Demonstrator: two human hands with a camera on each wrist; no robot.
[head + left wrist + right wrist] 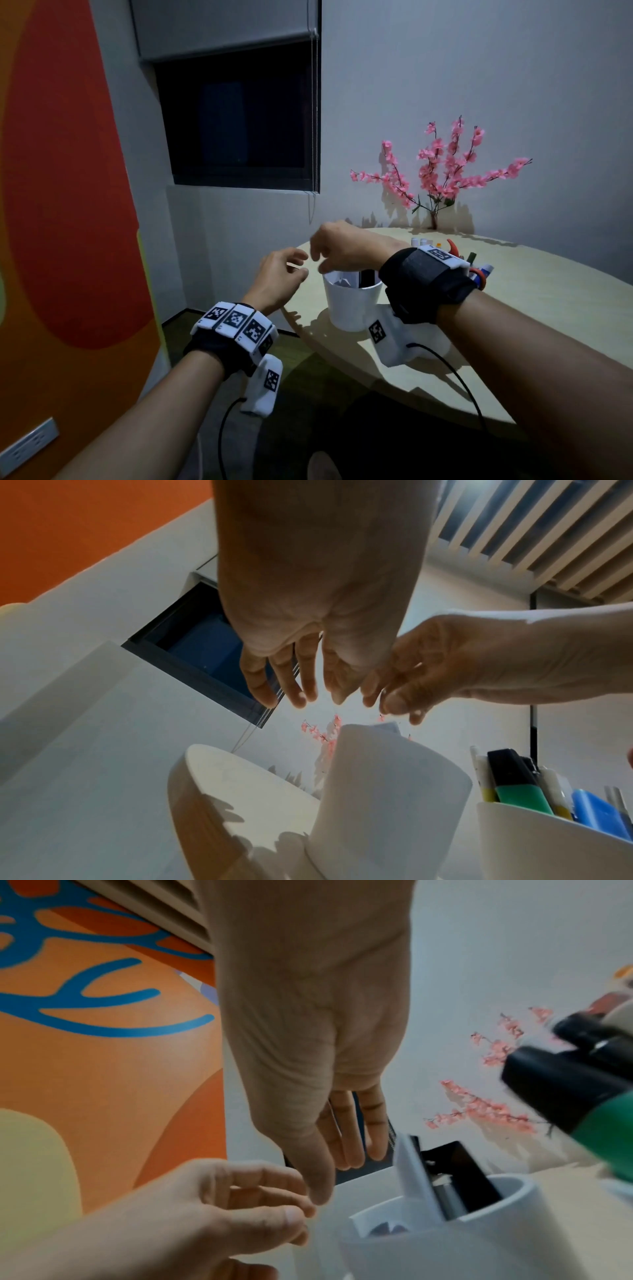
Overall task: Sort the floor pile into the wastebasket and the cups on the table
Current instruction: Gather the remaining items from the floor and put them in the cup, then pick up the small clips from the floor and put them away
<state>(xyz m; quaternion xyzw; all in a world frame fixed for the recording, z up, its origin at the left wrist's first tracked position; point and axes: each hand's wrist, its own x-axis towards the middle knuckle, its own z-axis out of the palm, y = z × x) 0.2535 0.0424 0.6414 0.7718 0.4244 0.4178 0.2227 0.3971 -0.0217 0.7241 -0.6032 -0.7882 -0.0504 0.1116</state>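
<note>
Two hands over the white cup [352, 301] near the bench [513, 308] edge, and both look empty to us. Our left hand [279, 279] hangs loosely curled beside the rim, our right hand [342, 248] droops relaxed just above it. The cup already holds a white paper scrap [411, 1172] and a black clip-like piece [459, 1172]. We'd guess these bits are light, the paper flimsy, the black piece stiff, so a fingertip pinch on an edge should do. The floor pile and wastebasket aren't in view.

Left hand [279, 279]: I see it raised, fingers loosely curled — holding nothing.
Right hand [342, 248]: fingers hang down, relaxed — just beside the left.
</note>
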